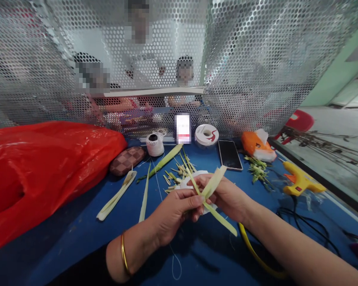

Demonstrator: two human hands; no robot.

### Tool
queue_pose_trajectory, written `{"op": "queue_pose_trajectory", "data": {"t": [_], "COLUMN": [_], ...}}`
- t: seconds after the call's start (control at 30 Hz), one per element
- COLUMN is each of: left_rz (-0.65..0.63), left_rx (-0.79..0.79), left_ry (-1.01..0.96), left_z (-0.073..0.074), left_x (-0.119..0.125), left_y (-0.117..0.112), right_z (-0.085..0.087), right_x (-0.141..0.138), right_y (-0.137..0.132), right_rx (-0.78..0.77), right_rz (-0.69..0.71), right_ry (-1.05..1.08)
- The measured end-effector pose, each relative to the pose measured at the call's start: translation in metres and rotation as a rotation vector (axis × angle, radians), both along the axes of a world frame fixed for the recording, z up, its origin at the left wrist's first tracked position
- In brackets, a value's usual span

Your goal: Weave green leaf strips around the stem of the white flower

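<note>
Pale green leaf strips [214, 184] cross each other between my two hands, one end pointing up and another hanging down to the right. My left hand [179, 208], with a gold bangle at the wrist, pinches the crossing between thumb and fingers. Behind the strips, my right hand [226, 194] is closed on them from the other side, its fingertips partly hidden. Beneath the hands lies a white bundle [193, 178], mostly covered. Around it are several cut leaf pieces [179, 172]. A thin white thread [176, 262] loops on the blue table below.
A red plastic bag [53, 167] fills the left side. Along the back stand a thread spool [155, 145], a ribbon reel [207, 135] and a lit phone [183, 127]. At right are a dark phone [230, 155], tissues [258, 147] and a yellow glue gun [304, 180] with its cord.
</note>
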State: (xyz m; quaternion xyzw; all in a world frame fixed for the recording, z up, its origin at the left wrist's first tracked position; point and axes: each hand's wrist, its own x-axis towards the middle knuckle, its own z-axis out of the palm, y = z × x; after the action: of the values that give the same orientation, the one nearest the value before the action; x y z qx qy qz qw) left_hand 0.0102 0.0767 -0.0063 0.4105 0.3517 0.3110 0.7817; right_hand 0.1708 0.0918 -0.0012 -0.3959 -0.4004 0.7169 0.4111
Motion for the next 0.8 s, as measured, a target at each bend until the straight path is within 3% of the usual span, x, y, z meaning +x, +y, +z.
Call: {"op": "queue_pose_trajectory", "data": {"t": [0.1,0.3,0.8], "left_rz": [-0.024,-0.046,-0.120], "left_rx": [-0.018,-0.020,0.065], "left_ry": [0.020,0.032,0.058], "left_z": [-0.001,0.002,0.006], "left_x": [0.000,-0.003,-0.004], "left_y": [0.000,0.003,0.003], "right_z": [0.003,0.005,-0.002], "right_x": [-0.002,-0.008,-0.016], "right_y": [-0.004,-0.011,-0.017], "right_rx": [0.091,0.164,0.067], "right_rz": [0.048,-0.127,-0.261], "right_ry": [0.026,0.032,0.075]}}
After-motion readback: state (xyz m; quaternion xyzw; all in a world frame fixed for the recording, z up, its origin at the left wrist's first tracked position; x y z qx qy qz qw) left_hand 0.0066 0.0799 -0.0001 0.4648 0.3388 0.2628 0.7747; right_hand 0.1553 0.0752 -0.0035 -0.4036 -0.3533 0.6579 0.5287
